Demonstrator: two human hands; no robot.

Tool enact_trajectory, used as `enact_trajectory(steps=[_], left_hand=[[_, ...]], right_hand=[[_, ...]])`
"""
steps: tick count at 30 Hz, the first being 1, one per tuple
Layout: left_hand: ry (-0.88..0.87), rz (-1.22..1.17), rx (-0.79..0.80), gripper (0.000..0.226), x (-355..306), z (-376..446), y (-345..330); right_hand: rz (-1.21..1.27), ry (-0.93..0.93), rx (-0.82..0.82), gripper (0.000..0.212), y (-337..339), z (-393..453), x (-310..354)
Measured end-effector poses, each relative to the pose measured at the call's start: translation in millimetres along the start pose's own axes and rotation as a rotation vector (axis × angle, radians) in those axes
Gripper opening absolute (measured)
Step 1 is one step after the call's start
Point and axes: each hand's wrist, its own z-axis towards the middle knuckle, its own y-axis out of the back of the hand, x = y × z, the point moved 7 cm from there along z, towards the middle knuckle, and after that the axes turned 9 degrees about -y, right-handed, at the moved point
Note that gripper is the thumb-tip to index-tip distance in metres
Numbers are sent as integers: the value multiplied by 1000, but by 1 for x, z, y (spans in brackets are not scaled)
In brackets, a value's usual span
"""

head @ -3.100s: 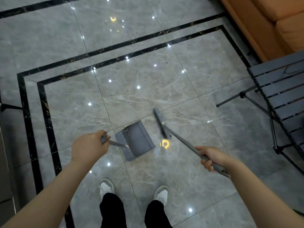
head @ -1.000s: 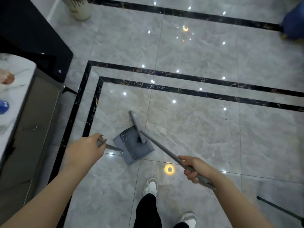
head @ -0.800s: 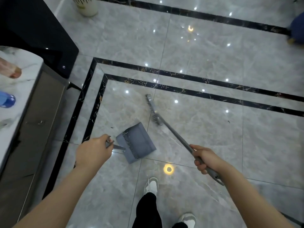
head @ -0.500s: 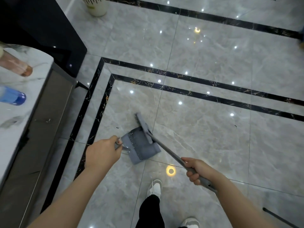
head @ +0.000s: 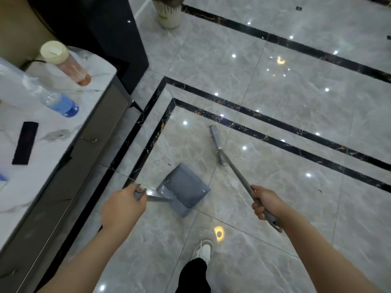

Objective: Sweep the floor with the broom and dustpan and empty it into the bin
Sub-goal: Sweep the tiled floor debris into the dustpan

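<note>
The right hand (head: 267,203) is gripping the broom (head: 237,174) with fingers curled round the shaft near its top end; the long axis is running from those fingers forward and leftward down to the head (head: 216,145), which is lying on the grey tile floor (head: 275,102) well ahead of the fingers. The left hand (head: 122,206) is holding the dustpan (head: 184,194) handle with curled fingers, the pan sitting just right of them, its mouth facing forward-right toward the broom head, clear of it. Left of those fingers a marble-topped counter (head: 63,132) is standing close, carrying a blue-capped bottle (head: 61,103) and a lidded cup (head: 65,62); a white pot (head: 169,14) is standing far ahead.
</note>
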Motion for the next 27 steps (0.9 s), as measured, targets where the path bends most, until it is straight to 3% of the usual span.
enact_trajectory(steps=[3, 11, 14, 23, 27], left_hand=[[149, -47, -44, 23, 44, -7, 18], [305, -34, -72, 23, 124, -26, 25], [308, 20, -76, 24, 142, -26, 28], [275, 53, -82, 22, 136, -10, 31], [260, 52, -84, 21, 133, -10, 33]], right_hand=[[-68, 37, -17, 48, -33, 1, 11], [-365, 90, -28, 47, -107, 3, 35], [-419, 25, 10, 47, -131, 9, 33], [-585, -234, 329, 39, -163, -14, 16], [-584, -188, 292, 44, -151, -16, 48]])
